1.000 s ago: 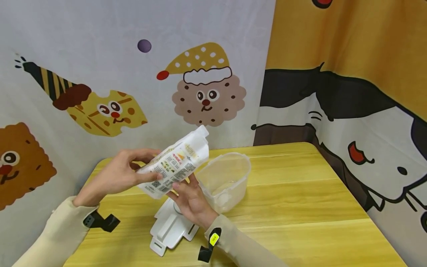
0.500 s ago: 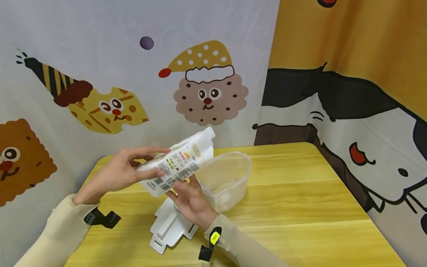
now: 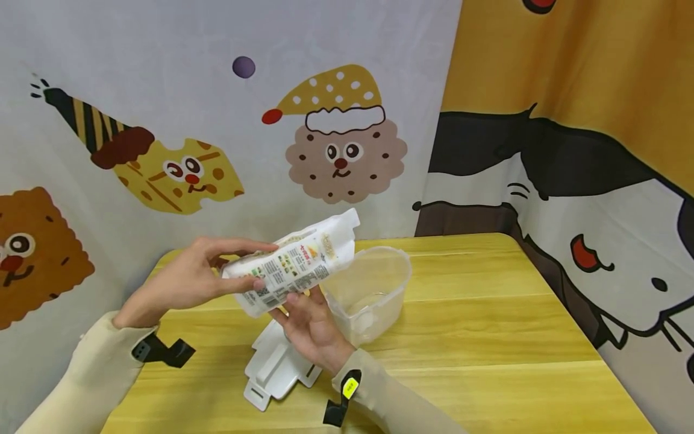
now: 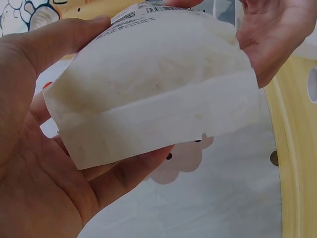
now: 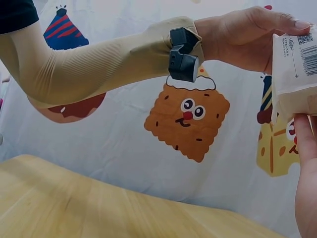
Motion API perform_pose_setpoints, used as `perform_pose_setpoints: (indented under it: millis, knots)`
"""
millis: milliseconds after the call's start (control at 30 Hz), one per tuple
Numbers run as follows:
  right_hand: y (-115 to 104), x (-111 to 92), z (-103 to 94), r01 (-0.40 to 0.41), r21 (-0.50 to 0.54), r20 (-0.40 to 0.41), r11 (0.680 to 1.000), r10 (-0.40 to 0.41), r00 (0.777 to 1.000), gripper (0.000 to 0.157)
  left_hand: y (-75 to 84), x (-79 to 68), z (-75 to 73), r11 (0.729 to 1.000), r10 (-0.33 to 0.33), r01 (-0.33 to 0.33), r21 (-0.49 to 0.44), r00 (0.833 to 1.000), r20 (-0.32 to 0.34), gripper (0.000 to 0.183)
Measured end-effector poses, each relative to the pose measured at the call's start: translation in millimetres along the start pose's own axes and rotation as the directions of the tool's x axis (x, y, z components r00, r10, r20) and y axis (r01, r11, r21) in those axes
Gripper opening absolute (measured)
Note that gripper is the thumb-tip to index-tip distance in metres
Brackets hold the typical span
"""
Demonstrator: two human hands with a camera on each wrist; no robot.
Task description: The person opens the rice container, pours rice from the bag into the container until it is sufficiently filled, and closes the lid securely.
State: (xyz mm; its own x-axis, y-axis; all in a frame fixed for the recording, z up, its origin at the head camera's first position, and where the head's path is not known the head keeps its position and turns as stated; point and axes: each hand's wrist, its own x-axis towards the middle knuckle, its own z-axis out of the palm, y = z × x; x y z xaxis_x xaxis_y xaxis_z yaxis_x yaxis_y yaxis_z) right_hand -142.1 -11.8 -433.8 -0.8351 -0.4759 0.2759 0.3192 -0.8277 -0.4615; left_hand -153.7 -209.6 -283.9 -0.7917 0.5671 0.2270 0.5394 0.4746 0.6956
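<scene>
A white printed food pouch (image 3: 293,262) is held tilted above the table, its upper end leaning right towards a clear plastic container (image 3: 374,295). My left hand (image 3: 190,277) grips the pouch's lower left part, thumb on the printed face and fingers on the far side. Beneath it, my right hand (image 3: 311,325) pinches the lower edge, thumb in front. The left wrist view shows the pouch's folded bottom (image 4: 163,109) between both hands. A white lid (image 3: 279,367) with slotted side tabs lies on the table, partly hidden by the right hand.
The wood-grain table (image 3: 488,337) extends to the right of the container. Behind it hangs a cartoon-printed curtain (image 3: 336,36). The container stands near the table's back edge, just beyond my right hand.
The pouch has tipped further over, and its upper end has moved right over the container's near left side. Both hands keep their hold; the right hand has hardly moved.
</scene>
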Motion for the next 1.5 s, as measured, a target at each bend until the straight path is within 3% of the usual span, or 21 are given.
perform_pose_setpoints:
  millis: [533, 1500]
  knots:
    - [-4, 0, 1.3, 0.007, 0.02, 0.025, 1.0, -0.008, 1.0, 0.058, 9.1, 7.5, -1.2, 0.997, -0.001, 0.003, 0.073, 1.0, -0.023, 0.044]
    - [-4, -1, 5.9, -0.02, 0.055, -0.002, 0.998, 0.021, 1.0, 0.054, 16.1, 11.8, -4.5, 0.997, -0.039, 0.039, 0.061, 0.999, 0.0, 0.04]
